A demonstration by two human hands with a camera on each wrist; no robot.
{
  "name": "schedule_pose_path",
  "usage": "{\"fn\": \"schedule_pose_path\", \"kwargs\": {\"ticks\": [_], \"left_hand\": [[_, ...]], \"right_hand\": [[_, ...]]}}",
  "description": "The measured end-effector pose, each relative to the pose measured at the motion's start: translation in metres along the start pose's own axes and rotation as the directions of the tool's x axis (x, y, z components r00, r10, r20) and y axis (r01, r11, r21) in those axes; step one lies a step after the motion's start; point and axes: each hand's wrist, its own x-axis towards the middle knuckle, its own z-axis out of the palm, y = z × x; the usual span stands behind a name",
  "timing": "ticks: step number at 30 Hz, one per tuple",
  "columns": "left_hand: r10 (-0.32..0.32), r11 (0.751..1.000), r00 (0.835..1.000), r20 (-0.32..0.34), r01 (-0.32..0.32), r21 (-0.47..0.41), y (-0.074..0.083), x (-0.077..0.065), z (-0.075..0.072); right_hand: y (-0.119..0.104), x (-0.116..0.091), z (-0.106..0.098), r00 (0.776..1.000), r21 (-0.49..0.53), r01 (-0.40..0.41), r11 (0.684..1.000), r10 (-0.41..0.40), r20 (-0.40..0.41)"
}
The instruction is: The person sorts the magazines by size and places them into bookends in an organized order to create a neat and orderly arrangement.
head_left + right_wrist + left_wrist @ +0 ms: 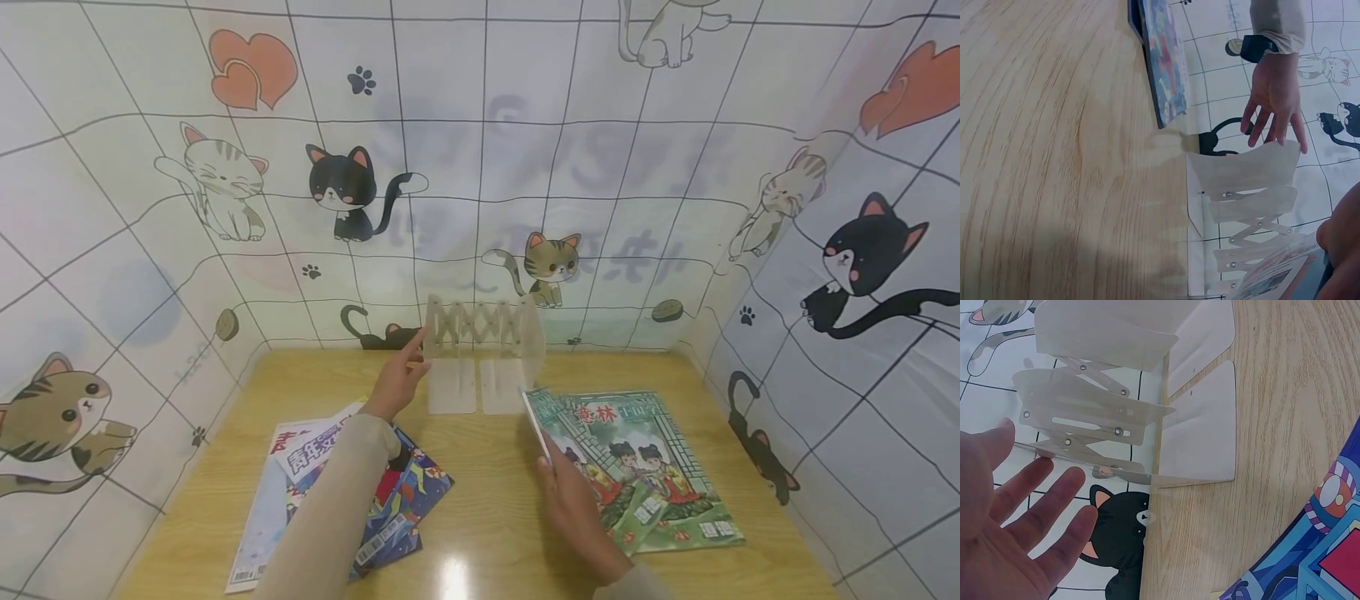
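A whitish expandable book rack (483,358) with a criss-cross lattice back stands at the rear of the table. My left hand (397,383) is at its left end panel, fingers spread and fairly straight. In the left wrist view, the thumb and index fingertip of that hand (1016,519) meet the panel's outer edge. My right hand (573,508) grips a thin magazine (536,423), which is held upright and seen nearly edge-on in the head view. In the right wrist view this magazine (1279,278) covers part of the rack (1241,172), and only part of the hand (1341,250) shows.
Green-covered magazines (660,458) lie overlapping on the table's right side. At left, blue and white magazines (258,508) lie fanned out, partly under my left forearm. Cat-print cloth (480,167) walls the table in at the back and sides.
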Motion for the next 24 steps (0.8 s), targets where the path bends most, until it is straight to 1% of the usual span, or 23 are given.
{"fn": "schedule_pose_path", "kwargs": {"ticks": [6,10,13,18,24], "left_hand": [[0.004,1.0,1.0,-0.009,-0.004,0.012,0.001,-0.001,0.0],[-0.003,1.0,1.0,-0.011,0.003,0.017,0.002,-0.002,0.0],[0.004,1.0,1.0,-0.011,-0.004,0.025,0.003,-0.002,0.0],[0.016,0.999,1.0,-0.012,-0.016,0.03,0.004,-0.003,-0.001],[0.027,0.999,1.0,-0.008,-0.027,0.041,0.002,-0.002,0.0]], "right_hand": [[-0.006,-0.003,-0.003,1.0,0.05,0.015,0.999,-0.014,-0.012],[-0.009,-0.004,-0.006,0.999,0.043,0.031,0.999,-0.03,-0.032],[-0.011,-0.006,-0.007,0.998,0.057,0.037,0.998,-0.034,-0.046],[-0.013,-0.009,-0.01,0.998,0.099,0.048,0.994,-0.043,-0.049],[-0.018,-0.011,-0.013,0.999,0.128,0.007,0.992,-0.001,-0.046]]}}
